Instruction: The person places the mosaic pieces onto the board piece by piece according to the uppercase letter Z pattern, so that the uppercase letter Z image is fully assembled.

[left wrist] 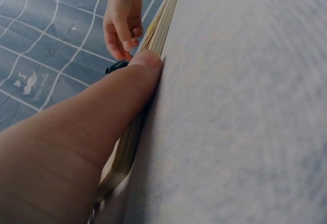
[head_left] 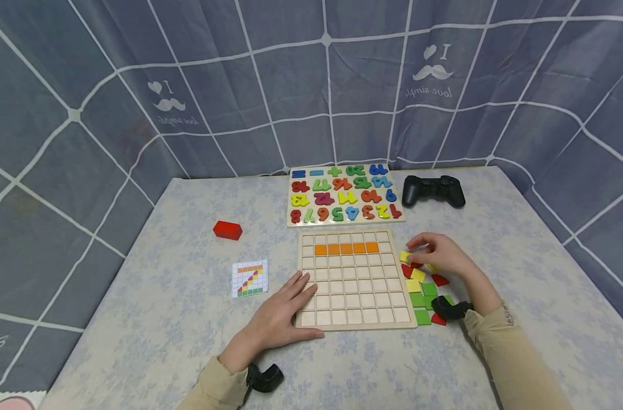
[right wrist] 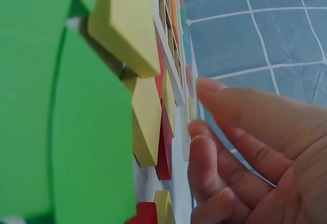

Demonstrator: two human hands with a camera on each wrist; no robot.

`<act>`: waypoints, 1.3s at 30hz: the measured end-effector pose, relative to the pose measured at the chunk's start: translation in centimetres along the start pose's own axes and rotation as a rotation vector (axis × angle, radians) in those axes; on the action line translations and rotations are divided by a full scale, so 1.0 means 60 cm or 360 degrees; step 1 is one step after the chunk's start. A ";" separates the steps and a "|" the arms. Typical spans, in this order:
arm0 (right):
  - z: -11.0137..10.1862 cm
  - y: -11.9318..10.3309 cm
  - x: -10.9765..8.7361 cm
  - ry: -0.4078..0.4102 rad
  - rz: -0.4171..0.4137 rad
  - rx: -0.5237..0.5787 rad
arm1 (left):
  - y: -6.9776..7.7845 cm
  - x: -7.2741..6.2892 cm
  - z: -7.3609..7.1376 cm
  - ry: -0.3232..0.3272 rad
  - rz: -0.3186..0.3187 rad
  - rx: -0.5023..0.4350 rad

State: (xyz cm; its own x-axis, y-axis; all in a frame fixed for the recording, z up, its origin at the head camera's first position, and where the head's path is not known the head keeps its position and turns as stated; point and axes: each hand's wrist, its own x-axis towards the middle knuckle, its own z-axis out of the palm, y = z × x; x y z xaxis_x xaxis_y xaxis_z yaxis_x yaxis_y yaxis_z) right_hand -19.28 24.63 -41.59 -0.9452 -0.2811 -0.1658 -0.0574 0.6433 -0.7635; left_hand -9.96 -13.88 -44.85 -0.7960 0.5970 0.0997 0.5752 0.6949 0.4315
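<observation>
Well to the left of the grid board [head_left: 352,287], a red block [head_left: 228,230] lies on the table [head_left: 163,324], roughly level with the board's far edge. Nearer the board, also on its left, lies a pattern card [head_left: 249,278] printed with an orange row, a stepped diagonal of red and yellow, and a green row. The left hand [head_left: 283,313] rests on the board's near left corner, fingers straight and slightly spread over the left edge, thumb stretched along the near edge.

On the board, five orange tiles [head_left: 346,249] sit side by side in the second row from its far edge, between the two end columns. Just behind the board stands a number puzzle [head_left: 345,195] filled with coloured numerals and signs.

Just beside the board's right edge is a cluster of loose tiles: green tiles [head_left: 422,316] toward its near corner, yellow tiles [head_left: 413,286] and red tiles [head_left: 439,280] mixed among and beyond them. The right hand [head_left: 439,254] hangs over the far end of this cluster, its fingers loosely bent, a gap between thumb and fingertips; whether it touches a tile there cannot be told. Behind the board's far right corner lies a black game controller [head_left: 433,191].
</observation>
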 end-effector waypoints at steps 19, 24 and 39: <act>0.010 0.001 0.005 0.0001 0.0069 -0.0161 | 0.000 0.000 -0.001 -0.0002 0.0008 -0.0009; 0.013 -0.005 0.007 -0.0003 0.0046 -0.0164 | -0.001 0.001 -0.001 -0.0001 0.0009 -0.0004; 0.033 -0.061 0.005 0.0087 -0.0150 -0.0127 | 0.002 0.002 -0.003 -0.0012 0.0003 -0.0010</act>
State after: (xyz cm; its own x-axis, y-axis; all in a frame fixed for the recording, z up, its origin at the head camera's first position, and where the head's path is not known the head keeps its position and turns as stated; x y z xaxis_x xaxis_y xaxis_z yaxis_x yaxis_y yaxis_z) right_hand -18.72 20.78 -40.08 -0.9504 -0.3053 -0.0598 -0.1701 0.6710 -0.7217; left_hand -10.03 -13.83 -44.61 -0.7934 0.6014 0.0934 0.5754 0.6912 0.4372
